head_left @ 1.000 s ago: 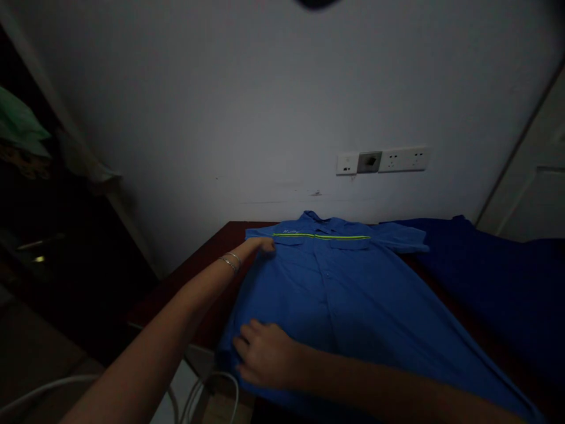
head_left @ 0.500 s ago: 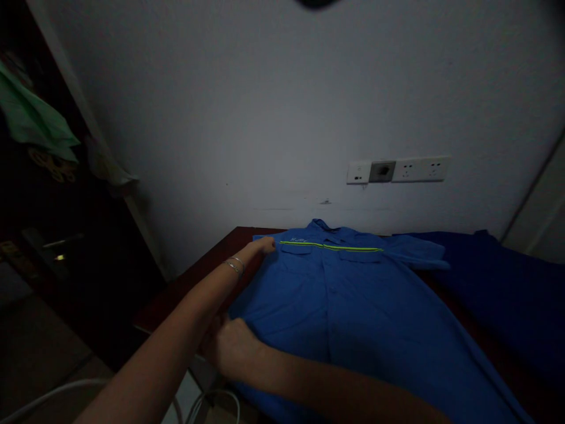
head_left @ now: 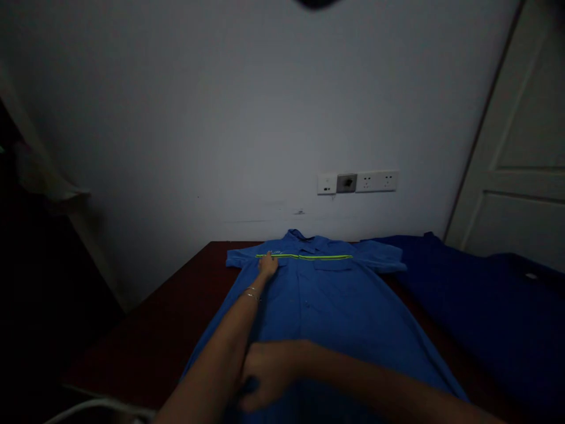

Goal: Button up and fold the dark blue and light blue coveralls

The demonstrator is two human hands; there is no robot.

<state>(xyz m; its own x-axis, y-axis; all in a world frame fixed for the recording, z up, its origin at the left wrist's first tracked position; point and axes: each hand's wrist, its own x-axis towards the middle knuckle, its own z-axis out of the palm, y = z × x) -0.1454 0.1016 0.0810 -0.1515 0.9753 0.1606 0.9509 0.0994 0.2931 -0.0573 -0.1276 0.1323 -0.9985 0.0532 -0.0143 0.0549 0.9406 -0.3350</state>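
Observation:
A blue short-sleeved work shirt (head_left: 326, 300) with a yellow-green chest stripe lies front up on a dark red-brown table (head_left: 168, 330), collar toward the wall. My left hand (head_left: 267, 264), with thin bracelets at the wrist, rests flat on the shirt's chest near the left end of the stripe. My right hand (head_left: 265, 374) is near the shirt's lower part, crossed behind my left forearm, fingers curled; whether it grips the cloth is hidden in the dim light.
A darker blue garment (head_left: 485, 294) is spread on the table's right side. A row of wall sockets (head_left: 357, 182) sits above the shirt. A white door (head_left: 516, 171) stands at the right. A white cable (head_left: 88, 409) curves at the lower left.
The view swung to the right, showing the door. My left hand slid from the shirt's left shoulder edge onto the chest. My right hand shifted right along the lower shirt, under my left forearm.

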